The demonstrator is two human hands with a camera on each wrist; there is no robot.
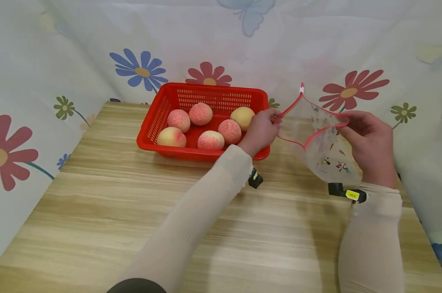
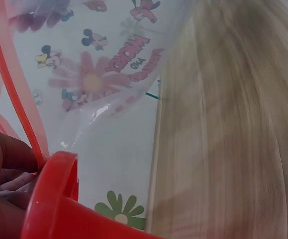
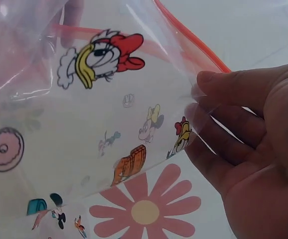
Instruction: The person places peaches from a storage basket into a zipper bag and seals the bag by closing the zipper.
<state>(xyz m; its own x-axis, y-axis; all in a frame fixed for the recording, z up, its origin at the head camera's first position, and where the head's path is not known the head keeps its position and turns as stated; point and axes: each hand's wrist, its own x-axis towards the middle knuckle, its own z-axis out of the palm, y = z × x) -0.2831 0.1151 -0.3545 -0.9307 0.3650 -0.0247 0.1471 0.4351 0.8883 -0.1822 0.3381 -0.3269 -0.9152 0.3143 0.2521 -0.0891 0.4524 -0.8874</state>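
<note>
A clear zip bag (image 1: pixel 332 158) with a red zip edge and cartoon prints hangs with its mouth spread wide between both hands. My left hand (image 1: pixel 261 129) pinches the red edge on the bag's left side, just over the right rim of a red basket (image 1: pixel 202 154). On the other side my right hand (image 1: pixel 372 144) pinches the bag's right corner between thumb and fingers, clearly seen in the right wrist view (image 3: pixel 253 134). Several peaches lie in the basket, among them a yellow peach (image 1: pixel 242 117) beside the left hand and a pink peach (image 1: pixel 229 131). No peach shows inside the bag.
The basket stands near the back of a wood-grain table (image 1: pixel 114 211). A white flowered cloth (image 1: pixel 297 36) hangs close behind and along the sides. A white zip slider (image 1: pixel 302 89) sits at the bag's far edge.
</note>
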